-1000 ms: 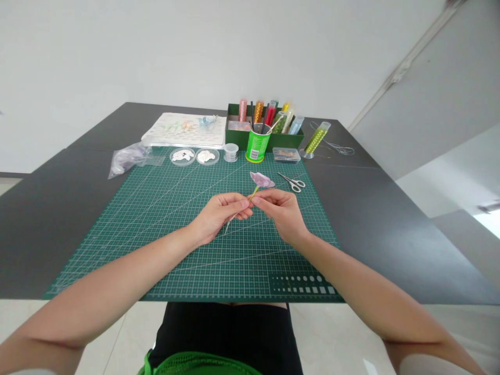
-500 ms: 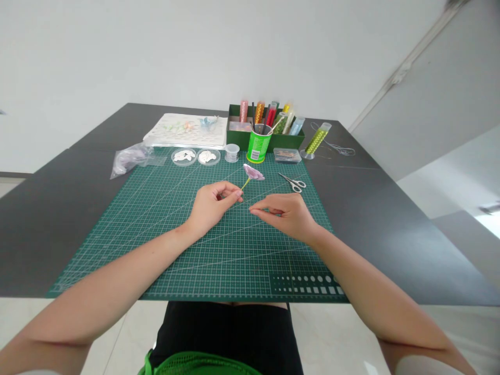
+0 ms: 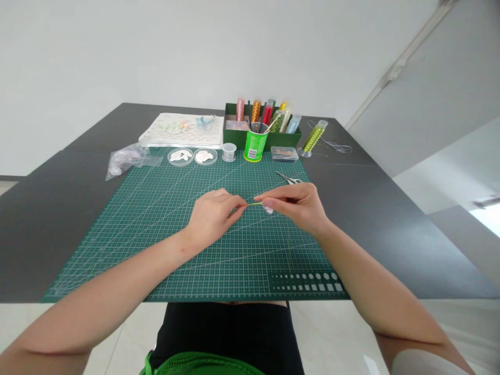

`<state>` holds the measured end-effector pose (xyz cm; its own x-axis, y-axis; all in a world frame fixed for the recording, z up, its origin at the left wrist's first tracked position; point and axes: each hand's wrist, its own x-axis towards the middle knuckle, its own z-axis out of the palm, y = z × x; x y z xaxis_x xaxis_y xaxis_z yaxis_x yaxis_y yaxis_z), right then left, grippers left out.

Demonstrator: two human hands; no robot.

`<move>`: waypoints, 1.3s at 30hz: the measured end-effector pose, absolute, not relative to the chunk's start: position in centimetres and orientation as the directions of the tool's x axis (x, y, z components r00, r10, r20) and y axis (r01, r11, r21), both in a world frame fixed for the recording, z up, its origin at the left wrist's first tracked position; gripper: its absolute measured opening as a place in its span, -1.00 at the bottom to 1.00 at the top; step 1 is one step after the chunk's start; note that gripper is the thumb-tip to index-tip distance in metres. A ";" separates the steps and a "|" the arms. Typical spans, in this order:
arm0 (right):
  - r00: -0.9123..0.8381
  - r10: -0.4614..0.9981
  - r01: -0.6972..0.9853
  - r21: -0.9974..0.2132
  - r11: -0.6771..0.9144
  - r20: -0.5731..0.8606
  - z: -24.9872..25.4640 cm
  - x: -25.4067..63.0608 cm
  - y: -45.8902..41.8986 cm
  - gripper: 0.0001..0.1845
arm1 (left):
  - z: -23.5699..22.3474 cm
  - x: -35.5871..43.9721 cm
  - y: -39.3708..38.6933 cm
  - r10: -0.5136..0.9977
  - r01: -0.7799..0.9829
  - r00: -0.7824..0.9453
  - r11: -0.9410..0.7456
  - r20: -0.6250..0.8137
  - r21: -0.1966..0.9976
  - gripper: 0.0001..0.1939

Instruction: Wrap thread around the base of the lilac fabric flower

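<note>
Above the middle of the green cutting mat, my left hand pinches the thin green stem of an artificial flower. The stem runs sideways between my two hands. Around the pale purple bloom, the fingers of my right hand are closed, hiding most of its petals. Just beyond my right hand lie small scissors, their handles partly covered by it.
At the back stand a green can of tools, a dark green box with coloured tubes and a yellow-green tube. Two dishes of white pieces, a small clear jar, a flat clear case, a plastic bag and white sheets lie nearby.
The flower has turned from upright to sideways, its bloom now pointing right. My right hand, apart from it before, has closed on the bloom and covers part of the scissors.
</note>
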<state>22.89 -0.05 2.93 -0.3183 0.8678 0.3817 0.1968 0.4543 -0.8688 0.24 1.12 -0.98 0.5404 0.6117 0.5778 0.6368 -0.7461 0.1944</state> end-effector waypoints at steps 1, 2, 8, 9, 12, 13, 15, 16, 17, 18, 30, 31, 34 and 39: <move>-0.304 0.871 0.202 -0.867 0.455 0.386 2.9 23.0 0.1 -0.77 | -1.0 0.3 1.1 0.594 0.628 0.556 -0.758 0.581 0.173 -0.84; -0.288 0.876 0.212 -0.866 0.453 0.388 2.8 23.0 0.3 -0.76 | -1.0 0.3 1.0 0.581 0.622 0.568 -0.767 0.583 0.158 -0.83; -0.220 0.901 0.269 -0.865 0.423 0.373 2.3 23.4 1.2 -0.74 | -1.2 0.4 0.9 0.548 0.594 0.607 -0.794 0.576 0.128 -0.83; -0.218 0.903 0.271 -0.866 0.420 0.369 2.3 23.4 1.3 -0.73 | -1.3 0.4 0.9 0.541 0.585 0.614 -0.801 0.575 0.130 -0.84; -0.224 0.906 0.290 -0.862 0.415 0.360 2.0 23.6 1.7 -0.71 | -1.4 0.5 0.9 0.528 0.561 0.632 -0.817 0.567 0.135 -0.85; -0.227 0.905 0.298 -0.859 0.416 0.359 1.9 23.6 1.9 -0.70 | -1.4 0.5 0.9 0.526 0.556 0.635 -0.820 0.566 0.137 -0.85; -0.231 0.905 0.313 -0.854 0.416 0.356 1.7 23.7 2.1 -0.68 | -1.3 0.5 0.9 0.524 0.549 0.635 -0.823 0.568 0.145 -0.85; -0.232 0.907 0.320 -0.853 0.413 0.352 1.6 23.7 2.1 -0.67 | -1.3 0.5 0.9 0.522 0.545 0.632 -0.825 0.573 0.152 -0.85; -0.232 0.909 0.328 -0.852 0.408 0.346 1.5 23.7 2.2 -0.66 | -1.3 0.5 0.8 0.521 0.540 0.629 -0.827 0.577 0.159 -0.86; -0.231 0.912 0.336 -0.852 0.401 0.338 1.4 23.7 2.3 -0.65 | -1.2 0.5 0.8 0.520 0.535 0.625 -0.829 0.582 0.166 -0.86; -0.313 0.926 0.326 -0.892 0.312 0.209 0.1 24.0 3.7 -0.65 | -0.3 0.5 0.4 0.541 0.549 0.531 -0.806 0.652 0.222 -0.86; -0.333 0.922 0.310 -0.900 0.305 0.197 -0.1 24.0 3.8 -0.66 | -0.2 0.5 0.3 0.535 0.551 0.518 -0.806 0.668 0.218 -0.86; -0.403 0.902 0.267 -0.924 0.274 0.151 -0.8 24.0 4.2 -0.64 | 0.0 0.5 0.3 0.516 0.573 0.465 -0.795 0.719 0.200 -0.86; -0.532 0.843 0.274 -0.924 0.267 0.086 -1.2 24.2 4.0 -0.53 | 0.4 0.2 0.5 0.540 0.673 0.346 -0.712 0.767 0.197 -0.85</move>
